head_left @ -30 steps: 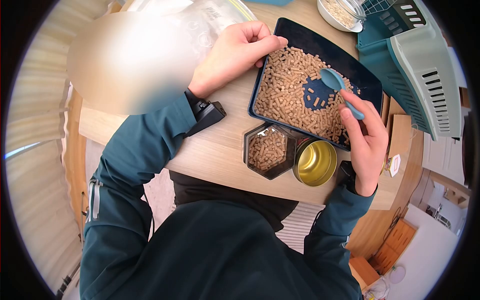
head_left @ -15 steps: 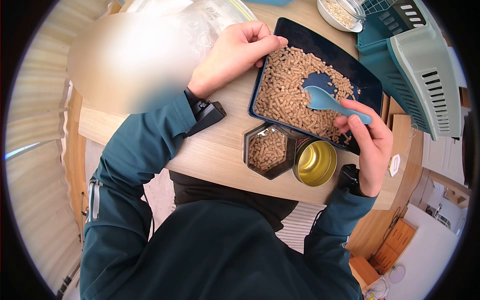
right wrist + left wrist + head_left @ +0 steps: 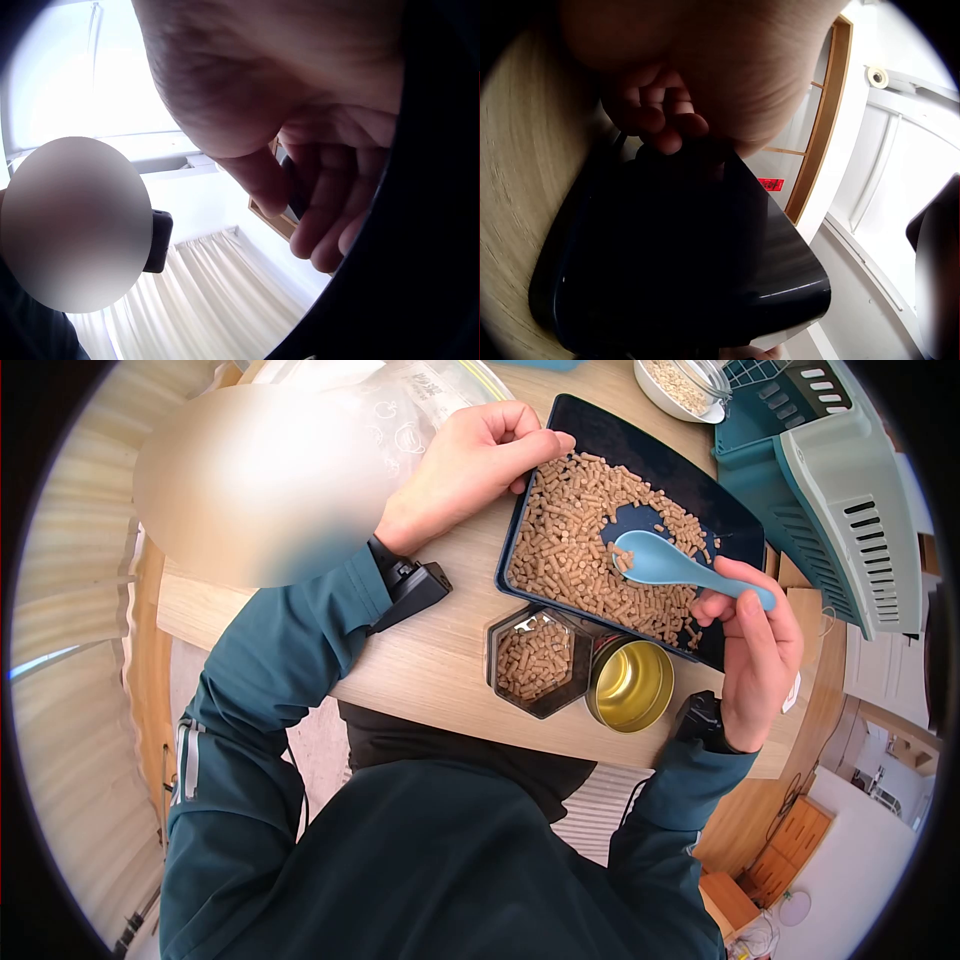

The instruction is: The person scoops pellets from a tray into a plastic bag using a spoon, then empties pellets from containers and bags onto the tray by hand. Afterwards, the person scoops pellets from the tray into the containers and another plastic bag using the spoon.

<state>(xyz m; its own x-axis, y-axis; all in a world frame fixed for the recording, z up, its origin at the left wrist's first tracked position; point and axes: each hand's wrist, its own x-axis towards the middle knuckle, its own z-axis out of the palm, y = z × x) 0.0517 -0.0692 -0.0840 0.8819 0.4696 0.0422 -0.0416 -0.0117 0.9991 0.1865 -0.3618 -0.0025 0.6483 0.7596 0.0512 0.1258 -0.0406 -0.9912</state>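
A dark blue tray (image 3: 680, 455) holds a bed of tan pellets (image 3: 565, 550). At its left corner my left hand (image 3: 470, 465) grips the rim, thumb on top; the left wrist view shows the other fingers curled against the outer wall (image 3: 675, 240). My right hand (image 3: 755, 650) pinches the handle of a blue spoon (image 3: 670, 563) between thumb and fingers. The spoon's bowl points left over the pellets, with a few pellets at its tip. In the right wrist view the tray's dark wall hides much of the spoon.
Against the tray's near side stand a hexagonal glass container (image 3: 547, 706) with pellets in it and a gold-lined can (image 3: 635, 685). A grey-and-teal pet carrier (image 3: 850, 510) is at the right. Behind are a white bowl (image 3: 650, 392) and a clear plastic bag (image 3: 440, 390).
The spoon has come down from the bare patch into the pellets, then shifted right with a few pellets at its tip. My right hand moved right with it. My left hand stayed put.
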